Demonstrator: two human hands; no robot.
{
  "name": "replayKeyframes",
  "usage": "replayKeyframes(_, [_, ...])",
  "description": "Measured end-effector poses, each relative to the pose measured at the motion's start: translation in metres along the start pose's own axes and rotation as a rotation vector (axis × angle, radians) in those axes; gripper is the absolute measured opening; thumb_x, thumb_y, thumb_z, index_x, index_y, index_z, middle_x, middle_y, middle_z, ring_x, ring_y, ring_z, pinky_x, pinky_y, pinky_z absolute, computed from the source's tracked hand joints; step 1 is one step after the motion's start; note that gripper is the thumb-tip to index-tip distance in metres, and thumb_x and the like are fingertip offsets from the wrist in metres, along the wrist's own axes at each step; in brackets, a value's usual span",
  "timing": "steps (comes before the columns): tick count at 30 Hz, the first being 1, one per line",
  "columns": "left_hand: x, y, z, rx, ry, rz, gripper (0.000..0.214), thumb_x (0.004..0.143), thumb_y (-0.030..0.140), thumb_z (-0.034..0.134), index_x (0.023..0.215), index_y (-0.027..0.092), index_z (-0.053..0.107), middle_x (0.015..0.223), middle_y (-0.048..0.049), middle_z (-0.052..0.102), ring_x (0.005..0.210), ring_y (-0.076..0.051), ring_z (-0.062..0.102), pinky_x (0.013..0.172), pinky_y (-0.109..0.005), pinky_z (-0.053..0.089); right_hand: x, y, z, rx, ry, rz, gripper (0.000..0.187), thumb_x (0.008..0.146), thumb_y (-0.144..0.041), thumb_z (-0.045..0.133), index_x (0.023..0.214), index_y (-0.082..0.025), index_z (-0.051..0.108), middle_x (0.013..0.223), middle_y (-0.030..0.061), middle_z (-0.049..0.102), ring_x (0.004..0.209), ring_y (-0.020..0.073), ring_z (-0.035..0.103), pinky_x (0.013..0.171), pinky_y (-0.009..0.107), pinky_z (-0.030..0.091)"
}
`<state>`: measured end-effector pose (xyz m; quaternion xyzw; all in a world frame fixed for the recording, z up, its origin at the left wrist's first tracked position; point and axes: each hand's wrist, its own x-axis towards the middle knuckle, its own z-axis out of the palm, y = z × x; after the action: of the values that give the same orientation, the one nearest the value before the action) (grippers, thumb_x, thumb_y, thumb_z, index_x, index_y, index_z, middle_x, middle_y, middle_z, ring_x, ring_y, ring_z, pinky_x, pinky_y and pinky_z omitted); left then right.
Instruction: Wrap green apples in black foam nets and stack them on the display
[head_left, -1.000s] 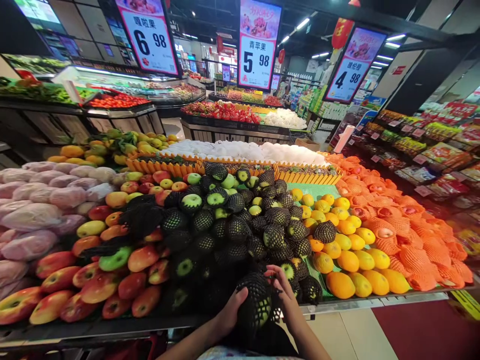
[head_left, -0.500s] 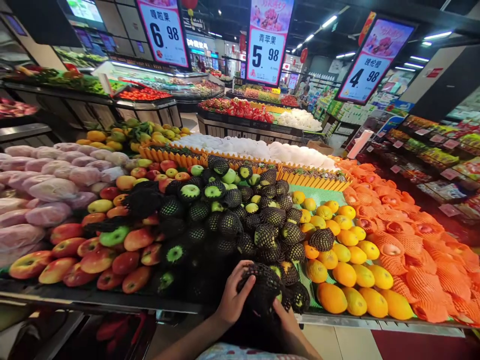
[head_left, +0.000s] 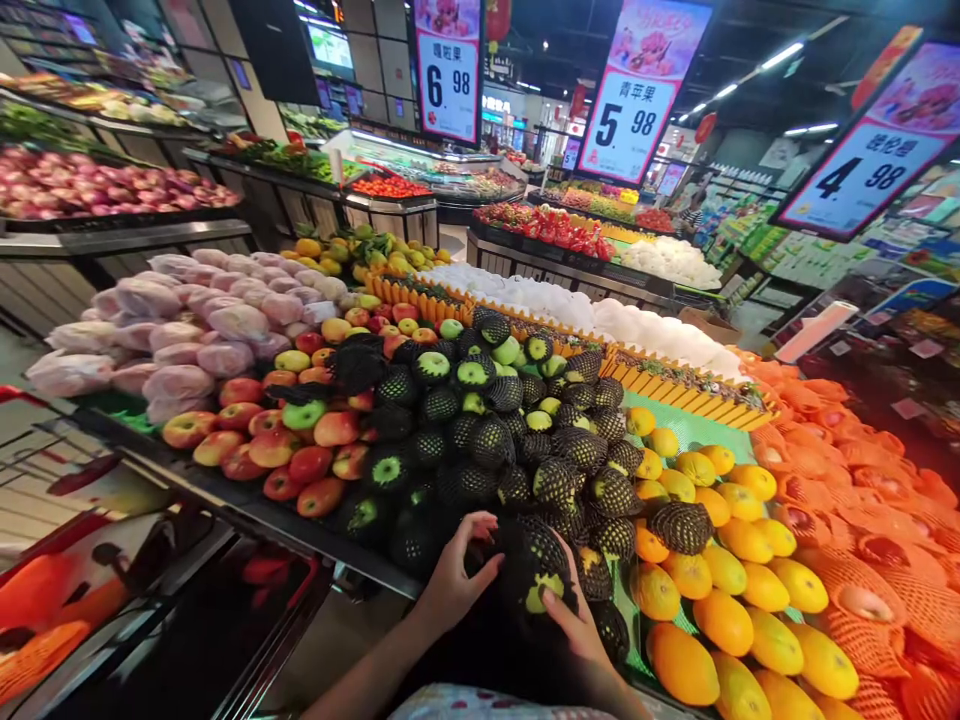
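Low in the middle, at the front edge of the fruit display, my right hand (head_left: 574, 615) grips a green apple (head_left: 541, 592) in a black foam net. Its thumb presses on the bare yellow-green patch, and black netting covers the top. Just left of it is my left hand (head_left: 463, 570), its fingers curled around something dark. Deep shadow there hides whether this is netting or another fruit. Behind both hands lies a pile of green apples (head_left: 491, 440) in black nets, some partly bare. An orange (head_left: 655, 592) sits right of my right hand.
Red apples (head_left: 311, 463) lie left of the green ones, with pink wrapped fruit (head_left: 225, 320) beyond. Orange-netted fruit (head_left: 862, 530) fills the right side. A yellow divider fence (head_left: 675, 385) stands behind. A shopping cart (head_left: 67, 560) is at lower left. Price screens (head_left: 637, 110) hang above.
The view has swung left, so the display appears shifted right and the cart shows more. My left hand's fingers have come away from the netted apple's top, and more bare green skin shows.
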<state>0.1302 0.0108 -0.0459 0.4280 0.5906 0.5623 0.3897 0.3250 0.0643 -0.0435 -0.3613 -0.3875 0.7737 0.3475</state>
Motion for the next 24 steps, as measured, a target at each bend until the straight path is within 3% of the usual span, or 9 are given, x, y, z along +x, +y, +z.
replayKeyframes(1, [-0.002,0.004,-0.005,0.064,0.010,0.099,0.045,0.090,0.034,0.060,0.132,0.022,0.049,0.129,-0.0140,0.056,0.116,-0.027,0.056,0.094,-0.042,0.049,0.004,0.001,0.002,-0.031,0.002,-0.010,0.072,0.070,-0.042,0.085,0.136,-0.038,0.057,0.137,0.0011,0.065,0.141,0.0278,0.047,0.121,0.049,0.027])
replayKeyframes(3, [-0.006,0.016,-0.015,0.180,-0.093,0.293,0.068,0.087,0.026,0.059,0.149,0.026,0.032,0.153,-0.0170,0.036,0.139,-0.033,0.039,0.109,-0.051,0.040,0.010,0.004,0.006,-0.061,-0.008,-0.012,0.073,0.072,-0.045,0.084,0.139,-0.039,0.054,0.143,0.0013,0.060,0.139,0.0279,0.048,0.121,0.049,0.026])
replayKeyframes(5, [-0.007,0.027,-0.022,0.301,-0.275,0.412,0.088,0.078,0.023,0.067,0.155,0.028,0.024,0.163,-0.0161,0.019,0.150,-0.037,0.022,0.118,-0.057,0.029,0.013,0.008,0.011,-0.075,-0.046,-0.003,0.075,0.075,-0.050,0.080,0.143,-0.037,0.050,0.142,0.0034,0.061,0.140,0.0280,0.047,0.122,0.050,0.025])
replayKeyframes(7, [-0.003,0.032,-0.023,0.398,-0.399,0.461,0.101,0.069,0.023,0.076,0.156,0.029,0.023,0.165,-0.0153,0.015,0.151,-0.040,0.020,0.120,-0.059,0.025,0.013,0.010,0.015,-0.090,-0.085,-0.010,0.077,0.077,-0.053,0.078,0.145,-0.035,0.047,0.142,0.0047,0.060,0.142,0.0274,0.043,0.122,0.048,0.023])
replayKeyframes(11, [0.012,0.019,-0.016,0.345,-0.429,0.503,0.090,0.068,0.031,0.081,0.146,0.030,0.037,0.153,-0.0155,0.041,0.137,-0.035,0.046,0.112,-0.050,0.040,0.007,0.001,0.023,-0.117,-0.202,-0.010,0.087,0.075,-0.059,0.077,0.150,-0.033,0.040,0.154,0.0062,0.048,0.146,0.0270,0.037,0.122,0.046,0.021])
replayKeyframes(15, [0.035,0.006,-0.014,0.257,-0.350,0.460,0.088,0.052,0.033,0.088,0.131,0.023,0.051,0.130,-0.0150,0.060,0.120,-0.035,0.060,0.104,-0.046,0.049,0.004,-0.012,0.027,-0.085,-0.301,-0.059,0.098,0.072,-0.070,0.074,0.153,-0.032,0.033,0.160,0.0082,0.037,0.151,0.0274,0.028,0.122,0.045,0.019])
replayKeyframes(19, [0.095,0.025,-0.024,0.216,-0.112,0.372,0.083,0.050,0.033,0.087,0.125,0.020,0.051,0.116,-0.0110,0.067,0.106,-0.032,0.066,0.099,-0.048,0.052,0.007,-0.007,0.027,-0.014,-0.210,-0.218,0.101,0.070,-0.076,0.070,0.153,-0.035,0.030,0.149,0.0129,0.048,0.135,0.0327,0.050,0.114,0.053,0.030])
replayKeyframes(21, [0.145,0.048,-0.027,0.180,0.025,0.350,0.079,0.057,0.039,0.085,0.124,0.020,0.049,0.107,-0.0069,0.069,0.096,-0.027,0.069,0.093,-0.046,0.055,0.010,0.002,0.025,0.018,-0.100,-0.265,0.096,0.070,-0.077,0.069,0.149,-0.034,0.035,0.142,0.0136,0.053,0.124,0.0333,0.059,0.109,0.055,0.035])
replayKeyframes(24, [0.234,0.085,-0.025,0.189,0.188,0.394,0.081,0.066,0.048,0.081,0.131,0.018,0.044,0.119,-0.0094,0.067,0.109,-0.027,0.066,0.100,-0.044,0.052,0.016,0.016,0.018,0.077,0.061,-0.326,0.092,0.068,-0.079,0.068,0.144,-0.034,0.042,0.138,0.0128,0.057,0.115,0.0328,0.064,0.104,0.054,0.039])
